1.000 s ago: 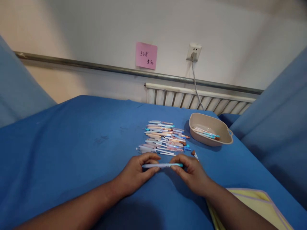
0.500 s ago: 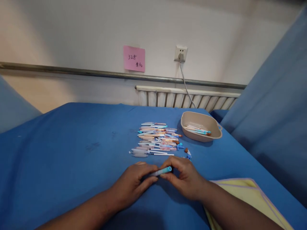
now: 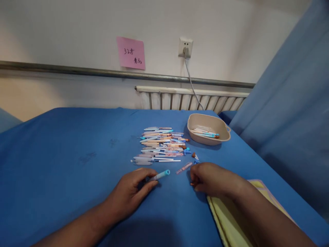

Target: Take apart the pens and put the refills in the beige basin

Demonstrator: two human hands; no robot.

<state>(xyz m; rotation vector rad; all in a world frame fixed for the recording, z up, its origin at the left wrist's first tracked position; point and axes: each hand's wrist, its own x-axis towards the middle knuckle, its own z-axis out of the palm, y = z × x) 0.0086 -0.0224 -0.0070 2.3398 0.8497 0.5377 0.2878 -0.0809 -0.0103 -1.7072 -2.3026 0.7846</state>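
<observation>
Dim, uneven indoor light; soft shadows under the hands (image 3: pixel 136 187), wide-angle bending, slight overall softness.

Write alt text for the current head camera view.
A left hand holds a pale blue pen barrel over a blue cloth, while the right hand is by a small orange-brown piece. Beyond them lie many pen parts; a beige basin with more sits farther right, near a yellow cloth.

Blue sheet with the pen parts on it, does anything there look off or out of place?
Two mild oddities. Dark smudges, perhaps stains, mark the blue sheet left of the pen parts. A pink-patterned tube lies slanted near the right hand, apart from the mostly parallel rows.
</observation>
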